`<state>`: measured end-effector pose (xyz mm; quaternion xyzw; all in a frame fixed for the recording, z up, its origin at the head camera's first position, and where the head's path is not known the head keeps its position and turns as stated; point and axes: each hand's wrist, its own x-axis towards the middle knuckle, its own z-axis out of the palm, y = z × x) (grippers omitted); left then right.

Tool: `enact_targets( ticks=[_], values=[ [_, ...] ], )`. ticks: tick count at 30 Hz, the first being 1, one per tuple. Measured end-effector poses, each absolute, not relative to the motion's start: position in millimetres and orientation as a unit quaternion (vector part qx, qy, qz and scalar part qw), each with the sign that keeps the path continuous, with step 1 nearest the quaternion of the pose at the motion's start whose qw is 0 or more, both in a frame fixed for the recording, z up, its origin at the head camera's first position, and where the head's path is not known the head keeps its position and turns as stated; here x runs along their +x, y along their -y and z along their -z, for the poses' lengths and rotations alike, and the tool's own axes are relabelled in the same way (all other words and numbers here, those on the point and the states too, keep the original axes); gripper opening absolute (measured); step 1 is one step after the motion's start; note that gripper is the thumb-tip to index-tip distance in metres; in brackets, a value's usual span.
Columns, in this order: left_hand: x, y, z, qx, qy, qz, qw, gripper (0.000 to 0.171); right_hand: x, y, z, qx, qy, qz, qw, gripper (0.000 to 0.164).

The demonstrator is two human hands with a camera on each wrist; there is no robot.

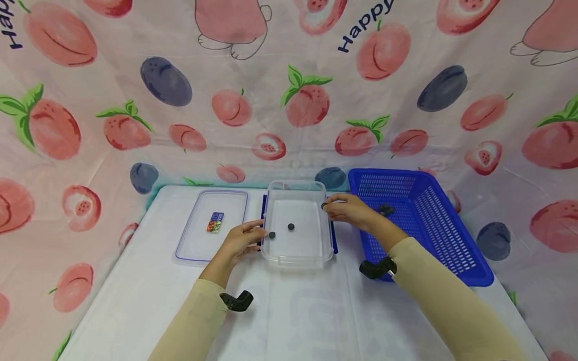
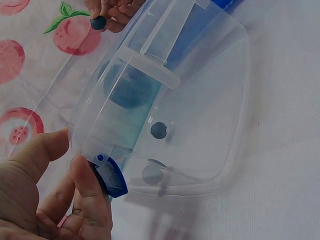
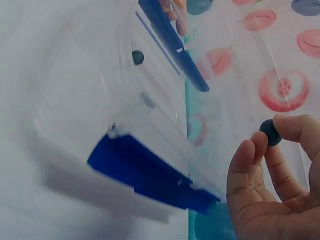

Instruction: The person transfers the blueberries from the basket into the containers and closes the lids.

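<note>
A clear plastic container (image 1: 298, 248) with blue side latches stands on the table. Inside it lie two small dark blueberries, one blueberry (image 1: 291, 226) near the middle and another blueberry (image 1: 272, 235) by the left wall. My left hand (image 1: 244, 239) holds the container's left side, thumb and fingers at the rim and the blue latch (image 2: 111, 177). Above the container's right edge, my right hand (image 1: 347, 210) pinches a blueberry (image 3: 270, 132) between thumb and fingertips. The right wrist view shows that blueberry outside the container wall.
A blue perforated basket (image 1: 451, 240) stands at right, with several dark pieces (image 1: 386, 209) inside. A clear lid (image 1: 189, 245) with a blue seal and a colourful label (image 1: 215, 222) lies at left. Fruit-print cloth (image 1: 271, 75) hangs behind the white table (image 1: 289, 311).
</note>
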<state>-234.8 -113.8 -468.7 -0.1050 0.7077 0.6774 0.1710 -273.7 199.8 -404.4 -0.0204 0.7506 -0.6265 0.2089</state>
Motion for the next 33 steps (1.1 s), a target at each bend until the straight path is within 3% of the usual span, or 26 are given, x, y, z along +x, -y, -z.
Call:
enact_targets(
  ticks=[13, 33],
  values=[
    [-233.5, 113.1, 471.4, -0.105, -0.706, -0.680, 0.165, 0.048, -275.6, -154.0, 406.3, -0.013, -0.747, 0.627, 0.219, 0.027],
    [-234.3, 114.9, 472.4, -0.100, -0.705, -0.682, 0.167, 0.047, -292.8, -122.9, 431.2, 0.055, -0.732, 0.636, 0.238, 0.027]
  ],
)
